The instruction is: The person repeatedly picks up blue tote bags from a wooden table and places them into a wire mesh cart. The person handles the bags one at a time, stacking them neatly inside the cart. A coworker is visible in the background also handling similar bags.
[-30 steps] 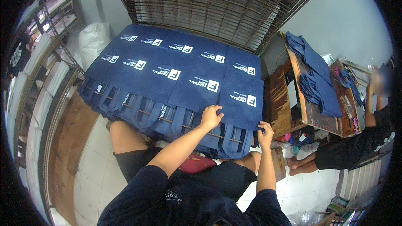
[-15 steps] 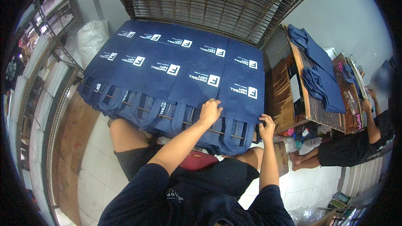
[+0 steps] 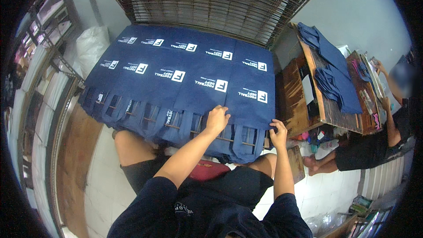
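Observation:
Navy cloth tote bags with white prints lie flat in two rows on a wide wire rack, whose thin rods [image 3: 224, 139] show between the bag handles. At the near right end, a tote bag [image 3: 247, 113] is pinched at its two near corners by my hands. My left hand [image 3: 218, 121] has curled fingers on its left corner, beside the neighbouring bag. My right hand [image 3: 278, 133] grips the right corner between thumb and fingers. Loop handles [image 3: 238, 140] hang over the near edge below the hands. The fingertips partly hide the cloth they hold.
Stacked wire racks [image 3: 207, 0] stand behind the bags. To the right, a wooden table [image 3: 339, 121] carries folded navy bags [image 3: 333, 55]; another person's arm [image 3: 390, 117] is beyond it. A white plastic sack [image 3: 92, 46] sits at the far left, near metal shelving [image 3: 50, 119].
Both hands keep their grip on the tote bag's near corners, with hardly any movement. The view has shifted slightly. The other person's arms at the right have moved.

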`<state>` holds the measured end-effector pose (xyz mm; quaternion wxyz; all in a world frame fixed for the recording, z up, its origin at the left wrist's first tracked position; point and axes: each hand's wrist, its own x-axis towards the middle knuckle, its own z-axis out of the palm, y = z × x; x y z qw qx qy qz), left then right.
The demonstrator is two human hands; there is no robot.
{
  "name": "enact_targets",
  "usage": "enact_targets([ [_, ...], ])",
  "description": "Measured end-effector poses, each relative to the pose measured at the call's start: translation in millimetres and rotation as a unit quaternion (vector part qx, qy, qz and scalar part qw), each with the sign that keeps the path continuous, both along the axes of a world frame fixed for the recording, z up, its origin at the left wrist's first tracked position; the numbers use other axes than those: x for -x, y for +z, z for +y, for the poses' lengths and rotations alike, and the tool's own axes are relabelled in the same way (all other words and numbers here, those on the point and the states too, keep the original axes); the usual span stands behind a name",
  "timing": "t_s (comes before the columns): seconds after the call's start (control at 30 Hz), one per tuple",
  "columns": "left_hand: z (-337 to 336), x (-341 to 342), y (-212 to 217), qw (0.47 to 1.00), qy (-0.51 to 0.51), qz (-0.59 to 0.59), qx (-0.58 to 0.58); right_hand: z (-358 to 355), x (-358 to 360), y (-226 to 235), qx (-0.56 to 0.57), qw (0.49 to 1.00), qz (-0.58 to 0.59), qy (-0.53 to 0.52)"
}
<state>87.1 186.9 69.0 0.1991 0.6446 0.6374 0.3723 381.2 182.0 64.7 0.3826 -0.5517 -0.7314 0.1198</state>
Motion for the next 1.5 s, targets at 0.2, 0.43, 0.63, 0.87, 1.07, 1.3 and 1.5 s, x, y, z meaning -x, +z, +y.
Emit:
enact_targets([
  [0.2, 3.7, 0.8, -3.6, 1.0, -0.005, 0.025, -0.003, 0.0, -2.9, -4.1, -0.001, 1.0, -0.01, 0.001],
  [0.43, 4.4, 2.3, -6.8, 0.999, -0.012, 0.033, -0.006, -1.1, -3.0, -5.0, -0.01, 1.0, -0.015, 0.001],
  [0.63, 2.2, 5.6, -2.8, 0.999, -0.019, 0.034, -0.008, -5.8, 1.0, 5.6, 0.008, 1.0, -0.011, 0.004],
  [0.87, -32.5, 24.4, 47.5, 0.998, 0.002, 0.048, -0.039, -27.7, -3.4, 22.9, -0.042, 0.997, -0.028, -0.06],
  [1.07, -103.7, 132.2, 72.5, 0.984, -0.089, 0.13, -0.087, -62.3, -36.3, 45.9, -0.025, 0.994, 0.072, -0.076],
  [1.3, -184.1, 176.7, 113.8, 0.951, -0.128, 0.267, -0.088, -68.1, -73.8, 91.2, -0.077, 0.961, 0.236, -0.123],
  [1.5, -254.3, 210.2, 33.9, 0.987, -0.117, 0.066, 0.084, -13.7, -132.4, 172.1, -0.16, 0.912, 0.34, -0.164],
])
